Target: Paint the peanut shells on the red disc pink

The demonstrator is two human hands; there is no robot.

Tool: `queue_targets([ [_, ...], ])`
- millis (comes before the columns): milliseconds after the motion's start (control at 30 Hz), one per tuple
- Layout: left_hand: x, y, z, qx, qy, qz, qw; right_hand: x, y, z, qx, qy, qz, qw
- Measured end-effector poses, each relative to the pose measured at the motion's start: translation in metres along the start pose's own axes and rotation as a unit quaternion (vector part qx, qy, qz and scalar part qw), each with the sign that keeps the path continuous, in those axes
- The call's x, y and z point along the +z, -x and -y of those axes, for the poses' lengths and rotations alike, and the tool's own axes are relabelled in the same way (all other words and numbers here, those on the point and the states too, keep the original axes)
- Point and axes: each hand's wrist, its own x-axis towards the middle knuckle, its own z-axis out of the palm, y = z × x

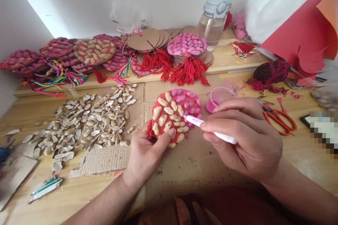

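My left hand (148, 151) grips the lower left edge of a round red disc (168, 96) covered with peanut shells, its thumb lying over the front. Shells on the disc's upper right side are pink, while those on the left and bottom are plain tan. A white marker (224, 137) is pinched in my right hand (245, 137), its pink tip at the shells near the border of the two colours. Just behind that hand stands a small clear cup (221, 95) with pink in it.
Loose peanut shells (105, 126) cover cardboard at the left. Finished-looking discs (95, 51), cardboard rounds (145, 39), red tassels (188, 70) and a water bottle (212, 21) line the back ledge. Orange-handled scissors (280, 119) and dark red yarn (271, 72) lie at the right.
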Motion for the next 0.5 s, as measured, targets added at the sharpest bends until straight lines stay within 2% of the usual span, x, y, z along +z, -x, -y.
queue_targets([
  [200,-0.0006,-0.0010,-0.0010,0.037,-0.043,-0.015,0.998,-0.0005,0.0008,0.0032,-0.004,0.005,0.015,1.000],
  [500,-0.0010,-0.0001,0.0005,0.055,-0.075,-0.021,0.995,-0.0012,-0.0004,0.0034,-0.006,0.011,0.016,1.000],
])
